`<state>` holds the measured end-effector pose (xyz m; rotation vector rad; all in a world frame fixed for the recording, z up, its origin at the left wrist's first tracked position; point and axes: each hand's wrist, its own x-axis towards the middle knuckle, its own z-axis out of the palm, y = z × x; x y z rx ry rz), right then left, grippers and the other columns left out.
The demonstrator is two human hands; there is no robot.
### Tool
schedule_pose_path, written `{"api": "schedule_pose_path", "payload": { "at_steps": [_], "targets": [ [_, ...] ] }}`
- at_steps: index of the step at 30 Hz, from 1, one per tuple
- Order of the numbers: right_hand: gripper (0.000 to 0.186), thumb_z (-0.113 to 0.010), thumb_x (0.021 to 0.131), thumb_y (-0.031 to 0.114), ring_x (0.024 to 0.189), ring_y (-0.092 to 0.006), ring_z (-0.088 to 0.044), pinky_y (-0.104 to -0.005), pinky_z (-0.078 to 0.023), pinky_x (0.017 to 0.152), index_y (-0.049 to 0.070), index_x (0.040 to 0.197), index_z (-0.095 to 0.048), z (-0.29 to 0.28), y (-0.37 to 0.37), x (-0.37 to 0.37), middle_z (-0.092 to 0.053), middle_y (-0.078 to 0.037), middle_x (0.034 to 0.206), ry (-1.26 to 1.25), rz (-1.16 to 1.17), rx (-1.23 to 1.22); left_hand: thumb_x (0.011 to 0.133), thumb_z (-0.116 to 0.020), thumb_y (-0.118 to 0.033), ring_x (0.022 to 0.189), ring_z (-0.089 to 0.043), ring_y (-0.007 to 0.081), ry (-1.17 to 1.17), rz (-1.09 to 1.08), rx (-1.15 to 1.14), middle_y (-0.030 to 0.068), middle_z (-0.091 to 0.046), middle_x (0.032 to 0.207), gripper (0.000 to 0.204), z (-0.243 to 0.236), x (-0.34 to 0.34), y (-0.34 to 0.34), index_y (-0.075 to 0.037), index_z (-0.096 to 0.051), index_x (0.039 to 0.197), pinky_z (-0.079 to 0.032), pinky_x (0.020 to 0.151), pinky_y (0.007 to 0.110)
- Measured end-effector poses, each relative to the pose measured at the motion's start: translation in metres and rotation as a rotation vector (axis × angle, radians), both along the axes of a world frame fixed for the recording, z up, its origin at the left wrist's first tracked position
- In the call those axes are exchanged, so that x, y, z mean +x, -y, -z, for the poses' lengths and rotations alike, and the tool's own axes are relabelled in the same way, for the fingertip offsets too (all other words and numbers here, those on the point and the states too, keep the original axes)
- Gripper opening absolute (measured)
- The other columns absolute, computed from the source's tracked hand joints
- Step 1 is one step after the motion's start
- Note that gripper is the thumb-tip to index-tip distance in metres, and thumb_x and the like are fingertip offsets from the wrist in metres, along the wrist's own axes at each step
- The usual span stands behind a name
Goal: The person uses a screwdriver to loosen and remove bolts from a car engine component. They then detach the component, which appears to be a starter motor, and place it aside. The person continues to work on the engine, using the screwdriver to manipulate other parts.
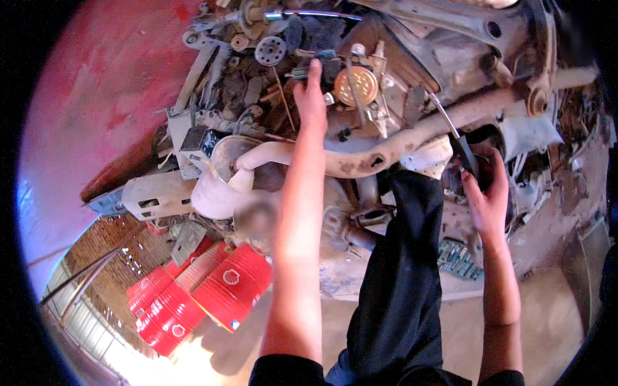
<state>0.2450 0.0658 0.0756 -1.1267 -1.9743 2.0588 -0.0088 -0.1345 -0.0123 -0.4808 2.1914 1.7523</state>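
Observation:
My left hand (pixel 309 96) reaches into a pile of greasy metal parts, its fingers closed round a small dark-and-teal piece (pixel 325 56). Just right of it lies a round brass-coloured disc (pixel 356 86) on a silver housing. My right hand (pixel 484 186) grips the black handle (pixel 466 154) of a tool, whose long silver shaft (pixel 444 113) points up and left toward the parts. A curved rusty pipe (pixel 360 161) runs between my forearms. A round perforated metal disc (pixel 270 50) sits left of my left hand's fingertips.
A faded red surface (pixel 96 96) rises at the left. Red barrels (pixel 170 312) stand below the pile on the pale floor (pixel 541 321). A teal circuit board (pixel 460 257) lies near my right forearm. A black-clothed leg (pixel 393 283) extends between my arms. Tangled metal parts continue at the right.

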Motion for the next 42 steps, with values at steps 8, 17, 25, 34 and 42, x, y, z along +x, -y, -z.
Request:
{"api": "schedule_pose_path", "payload": {
  "at_steps": [8,17,25,34,42],
  "targets": [
    [0.031,-0.054,0.084,-0.002,0.084,-0.0113,-0.054,-0.0240,-0.044,0.075,-0.001,0.114,-0.048,0.013,0.006,-0.025,-0.059,-0.006,0.095,-0.030,-0.046,0.005,0.078,-0.074,-0.038,0.097,-0.054,0.0125,0.029,0.008,0.076,0.0038,-0.061,0.108,0.049,-0.021,0.005,-0.011,-0.002,-0.059,0.109,-0.039,0.088,0.027],
    [0.026,-0.057,0.086,0.002,0.085,-0.0129,-0.057,-0.0262,-0.045,0.078,-0.001,0.110,-0.049,0.018,0.016,-0.050,-0.061,-0.009,0.093,-0.040,-0.058,0.047,0.076,-0.077,-0.024,0.088,-0.058,0.0096,0.087,0.209,0.167,0.0004,-0.065,0.098,0.034,-0.009,0.000,-0.003,-0.005,-0.066,0.101,-0.042,0.083,0.026],
    [0.026,-0.059,0.086,0.005,0.086,-0.0150,-0.060,-0.0273,-0.046,0.080,-0.002,0.109,-0.049,0.029,0.026,-0.053,-0.064,-0.011,0.093,-0.062,-0.006,0.051,0.078,-0.074,-0.025,0.084,-0.058,0.0101,0.085,0.227,0.140,0.0012,-0.065,0.096,0.030,-0.007,-0.002,-0.001,-0.005,-0.067,0.098,-0.043,0.080,0.026],
    [0.026,-0.060,0.086,0.006,0.085,-0.0140,-0.059,-0.0269,-0.046,0.078,-0.001,0.108,-0.049,0.031,0.022,-0.046,-0.063,-0.010,0.091,-0.042,-0.016,0.028,0.078,-0.074,-0.026,0.086,-0.059,0.0111,0.129,0.148,0.111,0.0024,-0.065,0.098,0.033,-0.009,0.000,-0.004,-0.005,-0.065,0.101,-0.044,0.080,0.027],
    [0.026,-0.059,0.086,0.006,0.084,-0.0130,-0.058,-0.0268,-0.046,0.078,-0.002,0.108,-0.049,0.028,0.019,-0.045,-0.063,-0.010,0.091,-0.032,-0.048,0.052,0.078,-0.074,-0.027,0.085,-0.059,0.0106,0.087,0.146,0.089,0.0014,-0.066,0.097,0.032,-0.012,0.000,-0.007,-0.005,-0.066,0.100,-0.044,0.079,0.026]
  ]
}}
